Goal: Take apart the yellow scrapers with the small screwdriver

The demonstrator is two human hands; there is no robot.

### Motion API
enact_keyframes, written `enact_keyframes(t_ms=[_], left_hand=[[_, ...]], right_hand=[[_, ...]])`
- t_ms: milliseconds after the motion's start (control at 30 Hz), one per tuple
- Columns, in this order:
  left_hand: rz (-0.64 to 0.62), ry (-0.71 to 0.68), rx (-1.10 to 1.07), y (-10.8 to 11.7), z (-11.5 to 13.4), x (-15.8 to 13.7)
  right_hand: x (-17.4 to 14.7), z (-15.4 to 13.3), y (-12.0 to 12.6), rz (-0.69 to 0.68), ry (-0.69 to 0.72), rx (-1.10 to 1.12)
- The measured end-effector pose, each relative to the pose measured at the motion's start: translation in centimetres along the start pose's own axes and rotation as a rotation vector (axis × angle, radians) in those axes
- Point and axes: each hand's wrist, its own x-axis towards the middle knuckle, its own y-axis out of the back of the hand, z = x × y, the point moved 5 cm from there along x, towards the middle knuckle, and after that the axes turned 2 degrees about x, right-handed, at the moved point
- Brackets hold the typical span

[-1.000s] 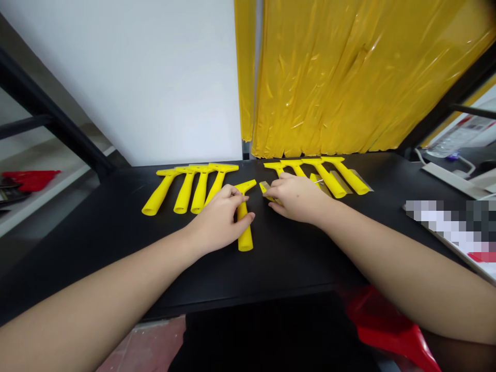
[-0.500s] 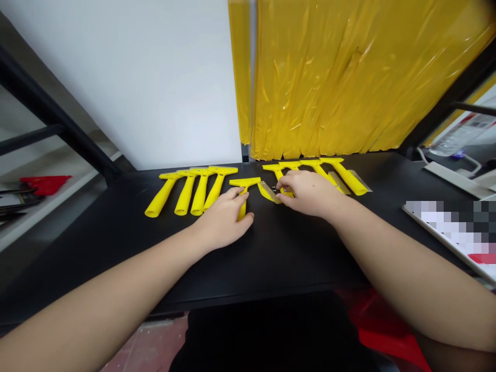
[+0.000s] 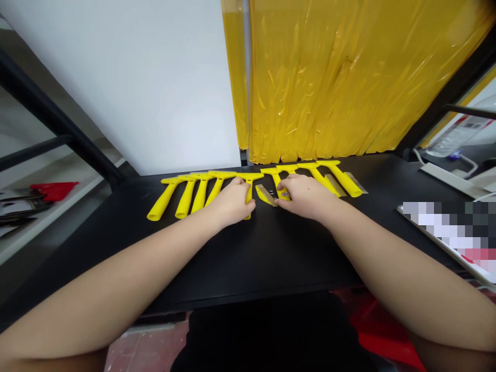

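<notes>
My left hand (image 3: pixel 234 201) is closed around a yellow T-shaped scraper handle (image 3: pixel 250 177), which lies at the right end of a row of several similar yellow handles (image 3: pixel 165 199). My right hand (image 3: pixel 308 195) is bent over the table with thumb and fingers curled in; small metal bits (image 3: pixel 285 195) show between them, and what is gripped is partly hidden. Touching or close by its thumb is a yellow end piece with a metal blade (image 3: pixel 265 195). Tiny screw-like parts (image 3: pixel 271 192) lie beside it. More yellow handles (image 3: pixel 344 178) stretch under and past my right hand.
Metal blades with yellow backs (image 3: pixel 354 182) lie at the right handles. The black table (image 3: pixel 248 253) meets a white panel (image 3: pixel 174 93) and yellow wrapped material (image 3: pixel 321 82) behind. A white-edged tray (image 3: pixel 430 243) sits right; black frame bars (image 3: pixel 58 113) rise on the left.
My left hand has moved the scraper handle up and slightly right, beside the left row, and closed more around it. My right hand stays near the small metal parts. The view has shifted slightly.
</notes>
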Motion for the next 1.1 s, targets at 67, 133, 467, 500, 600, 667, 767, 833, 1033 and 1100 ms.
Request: enact_keyframes(t_ms=[67, 133, 467, 500, 600, 667, 767, 833, 1033, 1100], left_hand=[[0.011, 0.016, 0.010, 0.0, 0.3, 0.6], [0.017, 0.032, 0.024, 0.1, 0.6, 0.9], [0.032, 0.075, 0.076, 0.0, 1.4, 2.2], [0.036, 0.071, 0.076, -0.1, 1.5, 2.4], [0.046, 0.066, 0.075, -0.4, 1.7, 2.7], [0.050, 0.066, 0.073, -0.6, 1.9, 2.8], [0.057, 0.067, 0.066, -0.7, 1.8, 2.8], [0.064, 0.067, 0.060, -0.5, 1.6, 2.7], [0.059, 0.039, 0.078, 1.8, -0.5, 1.3], [0.076, 0.045, 0.117, 2.9, -1.7, 0.5]], right_hand=[[0.1, 0.1, 0.0, -0.010, -0.002, -0.007], [0.1, 0.1, -0.1, -0.016, -0.001, -0.014], [0.3, 0.3, -0.6, -0.020, 0.005, -0.012], [0.4, 0.3, -0.6, -0.019, 0.005, -0.012], [0.4, 0.3, -0.6, -0.020, 0.012, -0.024], [0.4, 0.2, -0.6, -0.023, 0.021, -0.031], [0.4, 0.2, -0.5, -0.034, 0.017, -0.029], [0.4, 0.2, -0.5, -0.040, 0.006, -0.025], [0.1, 0.4, -0.3, -0.019, 0.014, 0.008], [0.1, 0.6, -0.2, 0.002, 0.025, 0.028]])
